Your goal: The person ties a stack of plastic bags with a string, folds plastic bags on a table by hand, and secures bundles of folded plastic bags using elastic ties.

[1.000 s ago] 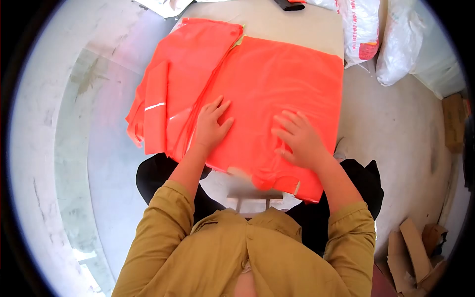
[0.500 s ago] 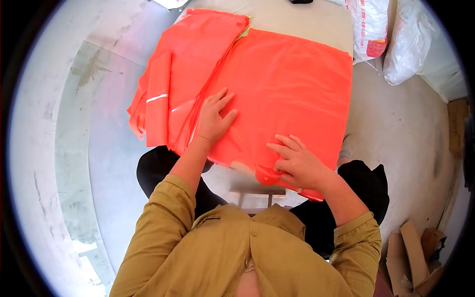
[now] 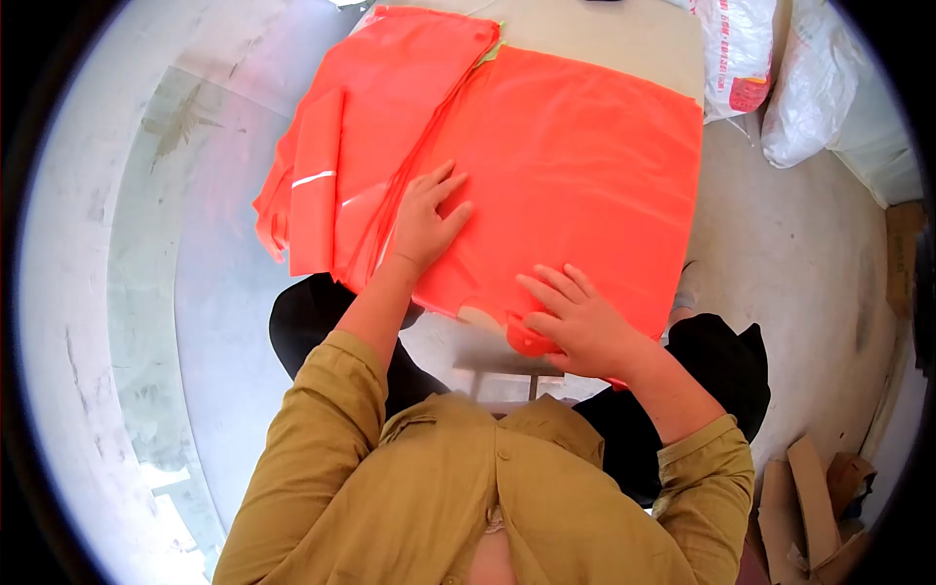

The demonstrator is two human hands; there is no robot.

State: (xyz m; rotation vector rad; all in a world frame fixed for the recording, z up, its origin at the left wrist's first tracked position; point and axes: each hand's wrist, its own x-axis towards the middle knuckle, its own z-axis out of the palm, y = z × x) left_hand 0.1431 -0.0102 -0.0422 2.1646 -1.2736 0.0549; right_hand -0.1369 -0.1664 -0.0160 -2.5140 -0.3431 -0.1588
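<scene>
A broad, smooth red-orange sheet (image 3: 595,166), which looks like thin plastic, lies over the table (image 3: 624,39). To its left is a pile of similar red material (image 3: 400,68) with a narrow folded strip (image 3: 316,195) on top. My left hand (image 3: 426,219) rests with fingers spread on the sheet near its left edge. My right hand (image 3: 580,327) lies on the near right part, fingers apart, beside a bunched red flap (image 3: 528,336) at the front edge. The right palm hides part of that edge.
White printed sacks (image 3: 736,54) and a white plastic bag (image 3: 809,88) stand beyond the table at the right. Cardboard pieces (image 3: 809,507) lie on the floor at the lower right. A brown box (image 3: 905,258) is by the right wall. My knees are below the table edge.
My right hand has moved down and slightly left along the sheet to the front edge. My left hand has stayed nearly in place on the sheet. The whole view has shifted a little.
</scene>
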